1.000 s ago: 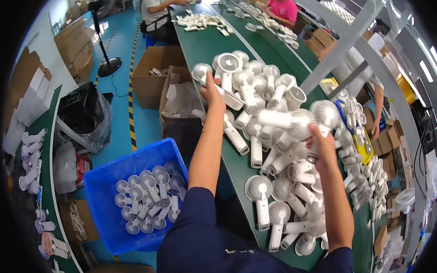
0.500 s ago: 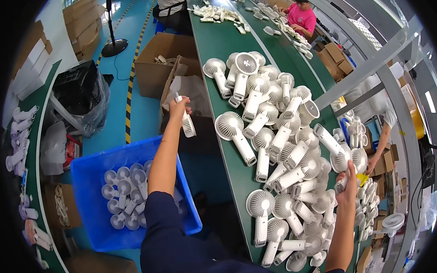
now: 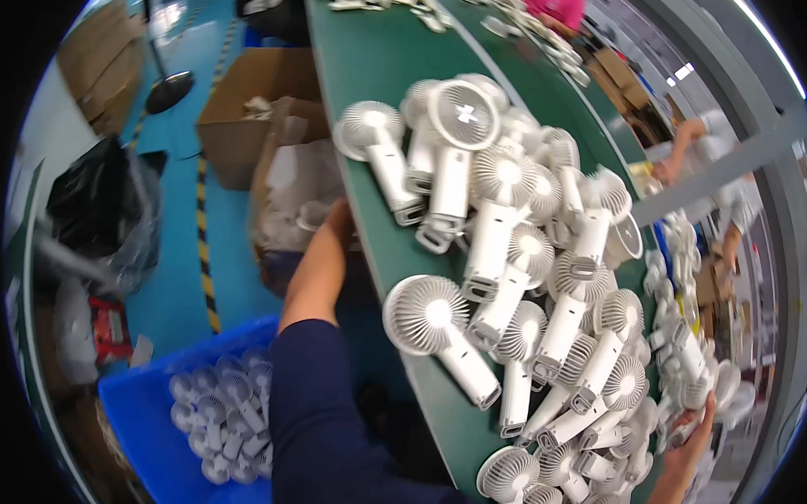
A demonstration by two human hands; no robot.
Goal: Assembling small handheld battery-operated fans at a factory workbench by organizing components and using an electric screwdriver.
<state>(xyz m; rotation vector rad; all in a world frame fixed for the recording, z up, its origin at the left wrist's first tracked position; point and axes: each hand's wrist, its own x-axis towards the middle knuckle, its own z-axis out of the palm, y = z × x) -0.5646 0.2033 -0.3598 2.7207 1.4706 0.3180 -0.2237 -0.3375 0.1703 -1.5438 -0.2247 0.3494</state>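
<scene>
My right hand (image 3: pixel 697 426) is closed around a white handheld fan (image 3: pixel 695 391) on the right, beside the fan pile. My left hand (image 3: pixel 337 220) is at the table's left edge, over an open cardboard box; its fingers are blurred and partly hidden. A rounded white piece (image 3: pixel 312 215) lies right by it, and whether the hand holds it cannot be made out. Between my arms, white handheld fans (image 3: pixel 437 313) with ribbed round heads and stubby handles lie heaped on the green table (image 3: pixel 381 239).
A blue bin (image 3: pixel 129 421) with several white fans stands at the lower left. Cardboard boxes (image 3: pixel 238 107) sit along the table's left side. A grey metal frame (image 3: pixel 729 165) crosses the right. People work beyond, one in a pink shirt (image 3: pixel 555 2).
The view has shifted and come closer to the pile. My left hand, which held a white fan over the floor, is now at the box. My right hand has moved lower and rightward.
</scene>
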